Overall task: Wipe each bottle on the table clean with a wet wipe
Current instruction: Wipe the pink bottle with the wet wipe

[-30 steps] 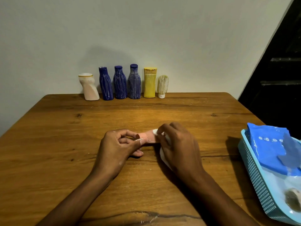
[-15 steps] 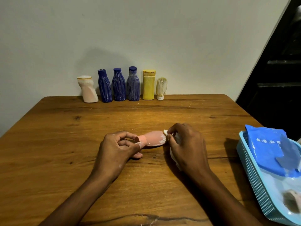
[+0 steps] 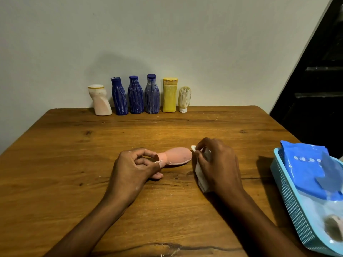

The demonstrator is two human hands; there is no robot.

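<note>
A small pink bottle (image 3: 177,156) lies on its side in the middle of the wooden table (image 3: 74,164). My left hand (image 3: 133,169) pinches its neck end. My right hand (image 3: 217,164) grips a white wet wipe (image 3: 201,175) just right of the bottle's rounded end, close to it; contact is unclear. Along the far edge stand a pale pink bottle (image 3: 100,100), three blue bottles (image 3: 118,97) (image 3: 135,95) (image 3: 152,94), a yellow tube (image 3: 169,95) and a small cream tube (image 3: 184,99), all streaked with white.
A light blue plastic basket (image 3: 289,201) sits at the table's right edge. It holds a blue wet-wipe pack (image 3: 306,169) and a used wipe (image 3: 334,227). A wall stands behind the row of bottles, and a dark stairway is at the right.
My right hand has slid the wipe rightward off the pink bottle, uncovering its whole body. My left hand has kept its pinch on the neck.
</note>
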